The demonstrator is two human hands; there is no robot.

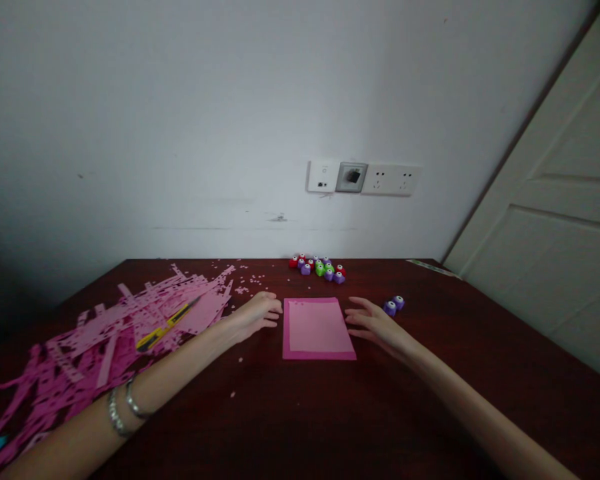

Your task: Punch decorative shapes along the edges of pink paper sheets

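A light pink sheet of paper lies on top of a slightly larger dark pink sheet in the middle of the table. Small pink bits rest near its top left corner. To the left of the sheets is my left hand, fingers loosely bent and apart, holding nothing. My right hand hovers at their right edge with its fingers spread and nothing in them; whether a fingertip touches the paper I cannot tell. Just beyond my right hand sit two purple craft punches.
Several red, green and purple craft punches cluster near the wall. A heap of pink paper strips covers the table's left side, with a yellow utility knife on it. Paper bits are scattered around. A ruler-like strip lies at the back right.
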